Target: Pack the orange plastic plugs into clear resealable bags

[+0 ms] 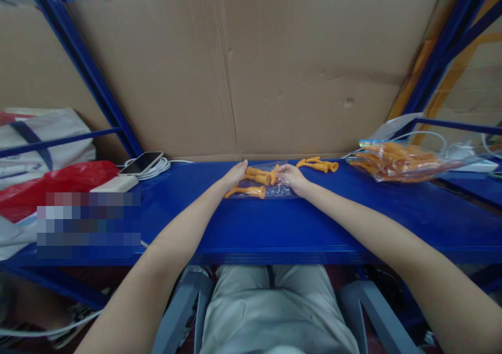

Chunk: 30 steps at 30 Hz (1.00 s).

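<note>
"Bag (280, 191): state its position."

"Flat on the table (251, 228), between the left hand (237, 175) and the right hand (293, 177). Orange pieces (257, 177) lie at its left part; whether inside or on top cannot be told."

"State of each grip?"

"Left: placed at the bag's left end, against the pieces. Its fingers are mostly hidden, so closure cannot be told. Right: fingers bent beside a piece. Whether they pinch it, the bag or neither cannot be told."

"Possible faults?"

"Three, by judgement. Torn bag: caused by a branched end pressing on thin plastic. Spilled pieces: caused by lifting with the opening low. Scattered parts: caused by the right hand knocking the loose pieces (317, 164), which lie just beyond it, outside the bag."

"Surroundings?"

"Full bag (396, 160): at right, well apart, holding similar pieces. Phone (141, 163): at left, on a coiled cable (157, 168); a snagged cable could drag it. Cardboard (235, 82): standing behind the table."
</note>
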Each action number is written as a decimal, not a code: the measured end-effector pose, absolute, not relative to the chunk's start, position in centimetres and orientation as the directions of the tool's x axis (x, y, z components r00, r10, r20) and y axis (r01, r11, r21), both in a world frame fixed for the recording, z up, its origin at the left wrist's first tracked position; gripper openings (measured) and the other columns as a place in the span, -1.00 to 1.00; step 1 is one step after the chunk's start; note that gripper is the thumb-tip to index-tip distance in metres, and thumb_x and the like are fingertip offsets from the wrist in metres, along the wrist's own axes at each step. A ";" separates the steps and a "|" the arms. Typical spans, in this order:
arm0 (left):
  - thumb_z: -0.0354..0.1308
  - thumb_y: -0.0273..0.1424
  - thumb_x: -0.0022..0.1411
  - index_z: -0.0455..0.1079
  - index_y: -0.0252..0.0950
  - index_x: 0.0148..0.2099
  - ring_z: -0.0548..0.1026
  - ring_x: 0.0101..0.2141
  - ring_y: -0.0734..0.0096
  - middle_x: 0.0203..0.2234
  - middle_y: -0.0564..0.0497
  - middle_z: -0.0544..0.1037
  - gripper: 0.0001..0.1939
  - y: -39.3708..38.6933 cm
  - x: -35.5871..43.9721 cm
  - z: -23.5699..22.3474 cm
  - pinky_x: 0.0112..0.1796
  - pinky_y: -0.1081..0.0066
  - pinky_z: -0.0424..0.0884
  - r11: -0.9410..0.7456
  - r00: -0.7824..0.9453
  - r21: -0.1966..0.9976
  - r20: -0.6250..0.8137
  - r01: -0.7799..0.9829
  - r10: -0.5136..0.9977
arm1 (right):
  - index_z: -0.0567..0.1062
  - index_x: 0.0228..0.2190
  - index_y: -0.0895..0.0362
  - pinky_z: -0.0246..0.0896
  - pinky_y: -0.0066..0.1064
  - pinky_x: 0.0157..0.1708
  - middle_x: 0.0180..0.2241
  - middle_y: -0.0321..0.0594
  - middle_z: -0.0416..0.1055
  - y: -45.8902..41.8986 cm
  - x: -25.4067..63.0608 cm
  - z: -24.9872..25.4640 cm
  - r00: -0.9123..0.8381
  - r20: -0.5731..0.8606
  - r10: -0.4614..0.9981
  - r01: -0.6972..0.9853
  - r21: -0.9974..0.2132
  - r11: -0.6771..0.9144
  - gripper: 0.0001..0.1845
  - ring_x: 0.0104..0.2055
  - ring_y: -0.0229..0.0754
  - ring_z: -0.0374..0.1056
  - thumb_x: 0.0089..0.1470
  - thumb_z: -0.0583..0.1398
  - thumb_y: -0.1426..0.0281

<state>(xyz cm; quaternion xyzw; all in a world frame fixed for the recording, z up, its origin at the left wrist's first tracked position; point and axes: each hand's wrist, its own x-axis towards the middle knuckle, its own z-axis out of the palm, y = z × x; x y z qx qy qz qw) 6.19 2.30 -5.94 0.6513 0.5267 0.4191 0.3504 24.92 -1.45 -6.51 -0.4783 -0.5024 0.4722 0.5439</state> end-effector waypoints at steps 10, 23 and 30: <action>-0.03 -0.35 0.26 0.50 -0.32 -0.10 0.39 0.10 0.27 0.03 -0.08 0.51 -0.68 3.5 5.5 -5.7 0.13 0.34 0.22 -0.381 0.174 0.664 0.358 0.643 0.917 | 0.45 -0.51 0.19 0.36 -0.44 -0.35 -0.56 -0.29 0.43 -0.6 25.2 -6.8 0.058 0.114 0.992 0.044 -0.993 0.112 -0.82 -0.50 -0.30 0.37 -0.18 0.21 0.68; 0.04 -0.49 0.13 0.32 -0.23 -0.38 0.47 -0.05 0.26 -0.22 -0.04 0.57 -0.92 2.2 5.9 -5.1 0.00 0.31 0.32 -0.422 0.270 0.391 0.386 0.818 0.882 | 0.49 -0.59 0.20 0.24 -0.51 -0.46 -0.67 -0.35 0.35 -0.6 25.6 -6.7 -0.045 0.141 0.989 0.178 -0.973 0.147 -0.86 -0.61 -0.38 0.22 -0.13 0.21 0.64; 0.03 -0.51 0.10 0.19 -0.22 -0.47 0.47 -0.08 0.25 -0.27 -0.05 0.54 -0.86 2.1 6.2 -5.1 -0.03 0.32 0.31 -0.438 0.282 0.368 0.405 0.820 0.870 | 0.62 -0.52 0.19 0.31 -0.44 -0.28 -0.45 -0.22 0.55 -0.3 26.2 -6.7 -0.252 0.132 0.959 0.313 -0.926 0.210 -0.95 -0.43 -0.29 0.39 -0.16 0.31 0.51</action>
